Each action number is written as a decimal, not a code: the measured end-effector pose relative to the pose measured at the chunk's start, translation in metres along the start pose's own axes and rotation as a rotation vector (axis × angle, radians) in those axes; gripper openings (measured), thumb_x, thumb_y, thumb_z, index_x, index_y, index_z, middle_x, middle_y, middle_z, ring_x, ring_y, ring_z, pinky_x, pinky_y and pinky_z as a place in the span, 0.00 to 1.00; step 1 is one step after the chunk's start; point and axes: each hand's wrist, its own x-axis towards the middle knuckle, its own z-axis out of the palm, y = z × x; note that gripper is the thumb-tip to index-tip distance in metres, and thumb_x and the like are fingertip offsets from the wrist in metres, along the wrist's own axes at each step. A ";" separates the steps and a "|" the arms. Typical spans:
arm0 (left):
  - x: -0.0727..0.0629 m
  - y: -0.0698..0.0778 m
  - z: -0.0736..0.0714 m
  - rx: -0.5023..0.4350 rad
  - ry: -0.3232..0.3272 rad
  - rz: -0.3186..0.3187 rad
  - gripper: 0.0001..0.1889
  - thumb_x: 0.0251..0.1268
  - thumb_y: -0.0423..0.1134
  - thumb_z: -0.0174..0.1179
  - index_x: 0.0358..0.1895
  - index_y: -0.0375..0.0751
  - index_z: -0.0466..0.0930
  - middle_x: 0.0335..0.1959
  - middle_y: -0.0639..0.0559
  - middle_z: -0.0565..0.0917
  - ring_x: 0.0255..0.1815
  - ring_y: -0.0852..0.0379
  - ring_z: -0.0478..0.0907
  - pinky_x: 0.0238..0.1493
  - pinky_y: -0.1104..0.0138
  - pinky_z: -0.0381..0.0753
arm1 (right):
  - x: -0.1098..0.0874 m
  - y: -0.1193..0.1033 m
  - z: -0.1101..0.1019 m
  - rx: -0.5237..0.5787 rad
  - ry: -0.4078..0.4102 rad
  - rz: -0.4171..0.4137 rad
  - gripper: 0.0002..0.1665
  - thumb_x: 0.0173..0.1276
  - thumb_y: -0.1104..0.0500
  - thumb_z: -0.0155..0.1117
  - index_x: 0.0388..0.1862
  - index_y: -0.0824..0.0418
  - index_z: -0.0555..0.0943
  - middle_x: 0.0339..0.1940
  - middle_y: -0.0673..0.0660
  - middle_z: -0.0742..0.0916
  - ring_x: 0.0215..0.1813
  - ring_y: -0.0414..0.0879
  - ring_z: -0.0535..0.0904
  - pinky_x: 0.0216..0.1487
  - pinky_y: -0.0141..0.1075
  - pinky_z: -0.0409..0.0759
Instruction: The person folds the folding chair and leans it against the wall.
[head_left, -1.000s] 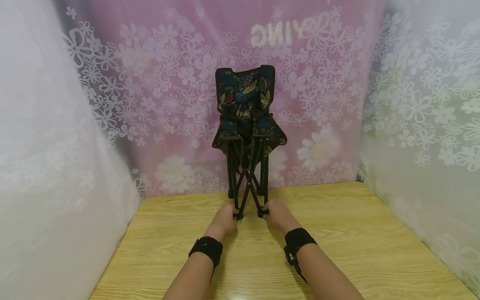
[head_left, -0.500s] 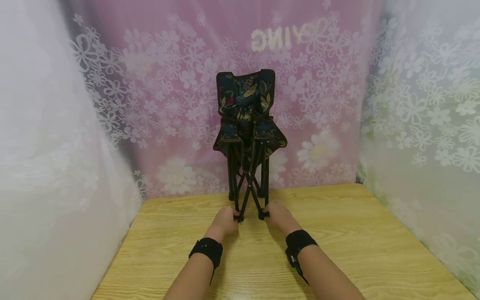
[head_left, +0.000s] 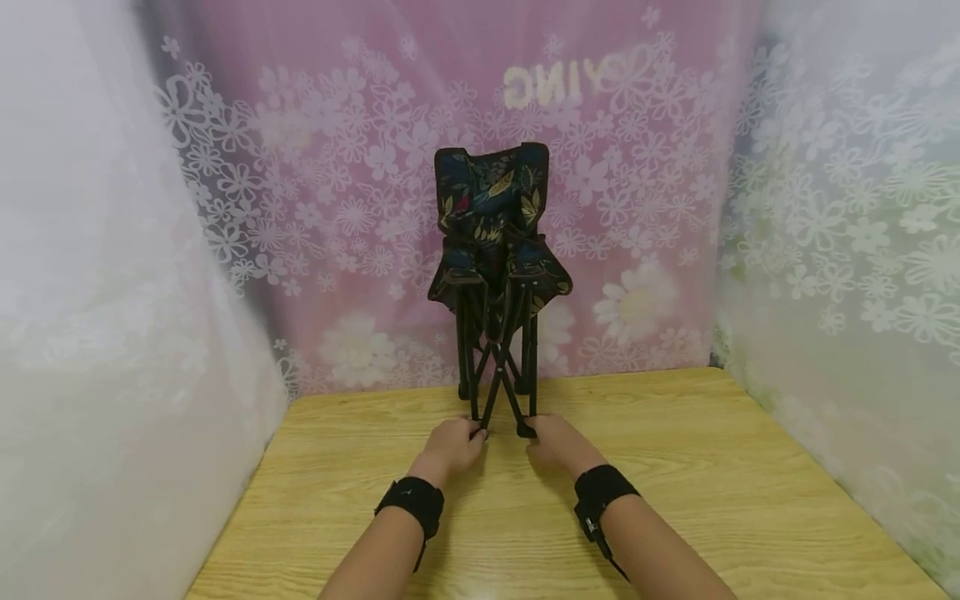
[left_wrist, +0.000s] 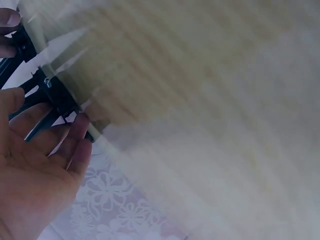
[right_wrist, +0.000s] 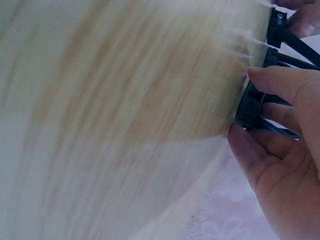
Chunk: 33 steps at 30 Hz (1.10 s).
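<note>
A narrow, partly folded camping chair (head_left: 491,196) stands upright on the wooden table. Its dark fabric carries a leaf print, and its thin black legs cross below the seat. My left hand (head_left: 456,443) grips the foot of the front left leg, whose plastic foot (left_wrist: 59,95) shows among my fingers in the left wrist view. On the other side, my right hand (head_left: 561,442) holds the front right foot (right_wrist: 250,104) between thumb and fingers. The two hands are a short gap apart, low by the tabletop.
The wood-grain table (head_left: 645,517) reaches back to a pink flowered curtain (head_left: 360,208) close behind the chair. Pale translucent sheets hang at the left (head_left: 97,333) and right (head_left: 847,317). Each wrist wears a black strap (head_left: 606,487).
The head view has tilted slightly, so the chair sits a little lower in it. My left fingers have moved a bit right over their foot, and the right hand has shifted slightly nearer me.
</note>
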 end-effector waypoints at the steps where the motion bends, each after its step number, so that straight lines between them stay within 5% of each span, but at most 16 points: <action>1: 0.001 -0.002 0.002 0.008 0.004 -0.002 0.21 0.85 0.47 0.52 0.67 0.40 0.84 0.68 0.38 0.83 0.63 0.38 0.84 0.63 0.46 0.85 | 0.000 0.000 0.000 -0.003 -0.001 -0.004 0.27 0.73 0.65 0.69 0.70 0.67 0.80 0.66 0.67 0.86 0.66 0.63 0.85 0.60 0.51 0.87; 9: 0.005 -0.012 0.008 -0.018 0.029 -0.005 0.23 0.81 0.48 0.59 0.71 0.42 0.81 0.69 0.39 0.83 0.68 0.36 0.81 0.68 0.43 0.82 | -0.003 0.001 0.000 -0.112 0.037 0.021 0.29 0.74 0.59 0.71 0.72 0.64 0.79 0.63 0.68 0.86 0.65 0.66 0.83 0.65 0.58 0.84; 18: 0.002 -0.007 -0.004 -0.069 0.015 -0.036 0.25 0.80 0.44 0.60 0.74 0.40 0.77 0.71 0.38 0.81 0.71 0.35 0.79 0.70 0.43 0.80 | -0.004 0.006 0.001 -0.103 0.054 0.031 0.32 0.74 0.59 0.69 0.76 0.62 0.76 0.67 0.67 0.85 0.67 0.64 0.83 0.65 0.57 0.84; 21: -0.002 -0.005 -0.009 -0.091 0.002 -0.041 0.25 0.80 0.43 0.60 0.75 0.40 0.76 0.72 0.38 0.80 0.72 0.34 0.78 0.71 0.43 0.80 | -0.004 0.007 0.002 -0.099 0.058 0.031 0.32 0.74 0.59 0.69 0.76 0.62 0.76 0.67 0.66 0.85 0.65 0.62 0.84 0.58 0.51 0.86; 25: -0.007 -0.006 -0.014 -0.093 -0.009 -0.028 0.26 0.79 0.43 0.61 0.74 0.38 0.76 0.71 0.38 0.81 0.63 0.36 0.83 0.63 0.46 0.85 | -0.003 0.010 0.000 -0.181 0.090 -0.004 0.30 0.72 0.60 0.69 0.73 0.62 0.79 0.63 0.65 0.88 0.61 0.63 0.85 0.47 0.49 0.84; 29: -0.010 -0.011 -0.020 -0.076 0.003 -0.020 0.26 0.78 0.42 0.62 0.74 0.37 0.76 0.62 0.37 0.86 0.51 0.41 0.88 0.53 0.49 0.88 | -0.003 0.014 -0.006 -0.316 0.153 -0.056 0.24 0.69 0.59 0.68 0.64 0.62 0.86 0.54 0.62 0.91 0.55 0.65 0.86 0.51 0.57 0.88; 33: -0.012 -0.015 -0.028 -0.047 0.019 -0.014 0.26 0.80 0.43 0.61 0.75 0.39 0.75 0.61 0.39 0.87 0.57 0.43 0.87 0.67 0.41 0.81 | -0.005 0.017 -0.014 -0.367 0.175 -0.061 0.21 0.69 0.56 0.71 0.59 0.61 0.89 0.50 0.60 0.93 0.54 0.65 0.86 0.58 0.64 0.85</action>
